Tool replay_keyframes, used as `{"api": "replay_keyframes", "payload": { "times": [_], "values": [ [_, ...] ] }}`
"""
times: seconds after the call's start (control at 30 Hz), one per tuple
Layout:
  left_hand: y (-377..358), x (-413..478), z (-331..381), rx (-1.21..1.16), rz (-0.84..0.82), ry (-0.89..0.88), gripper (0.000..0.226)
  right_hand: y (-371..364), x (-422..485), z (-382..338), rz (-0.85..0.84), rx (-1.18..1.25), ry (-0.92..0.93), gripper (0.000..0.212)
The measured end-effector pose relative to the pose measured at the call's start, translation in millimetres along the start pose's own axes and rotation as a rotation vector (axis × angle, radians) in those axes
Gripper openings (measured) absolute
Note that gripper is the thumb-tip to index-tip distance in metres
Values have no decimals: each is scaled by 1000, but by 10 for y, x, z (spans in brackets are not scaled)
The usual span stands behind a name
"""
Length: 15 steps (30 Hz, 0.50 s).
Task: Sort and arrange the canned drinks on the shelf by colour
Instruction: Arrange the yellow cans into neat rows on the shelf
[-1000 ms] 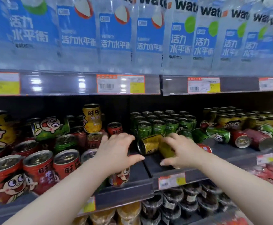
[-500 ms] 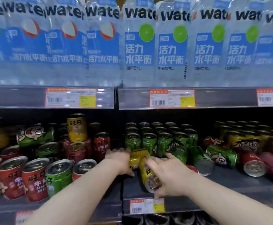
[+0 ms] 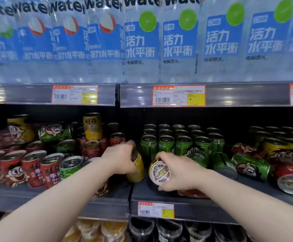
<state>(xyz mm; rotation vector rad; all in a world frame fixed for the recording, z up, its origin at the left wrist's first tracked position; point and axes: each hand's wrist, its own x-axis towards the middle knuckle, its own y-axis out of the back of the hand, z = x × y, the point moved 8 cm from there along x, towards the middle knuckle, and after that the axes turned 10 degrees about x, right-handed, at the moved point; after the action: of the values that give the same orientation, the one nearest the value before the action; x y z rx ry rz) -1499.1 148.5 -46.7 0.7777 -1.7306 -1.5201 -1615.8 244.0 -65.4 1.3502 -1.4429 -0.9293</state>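
Centrally, low on the middle shelf [image 3: 147,193], two yellow cans sit side by side, close but apart. The left hand [image 3: 120,159] curls its fingers over the top of the near-upright yellow can [image 3: 137,172]. The right hand [image 3: 178,172] wraps round the side of the tipped yellow can [image 3: 159,172], whose pull-tab lid faces the camera. Just behind them stand rows of green cans [image 3: 183,145]. Red cans [image 3: 35,169] crowd the lower left of the frame, and water bottles [image 3: 142,41] line the top.
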Motion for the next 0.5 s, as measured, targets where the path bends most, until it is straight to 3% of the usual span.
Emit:
{"api": "replay_keyframes", "payload": {
  "times": [0.27,0.4,0.5],
  "values": [
    [-54,-36,-25,-28,-118,-138,84,19,299,293,47,358,-234,59],
    [-103,-37,95,-4,-128,-232,81,-53,317,206,-10,444,-224,66],
    [-122,-17,162,35,-128,-275,85,112,165,200,40,376,-175,73]
  ]
}}
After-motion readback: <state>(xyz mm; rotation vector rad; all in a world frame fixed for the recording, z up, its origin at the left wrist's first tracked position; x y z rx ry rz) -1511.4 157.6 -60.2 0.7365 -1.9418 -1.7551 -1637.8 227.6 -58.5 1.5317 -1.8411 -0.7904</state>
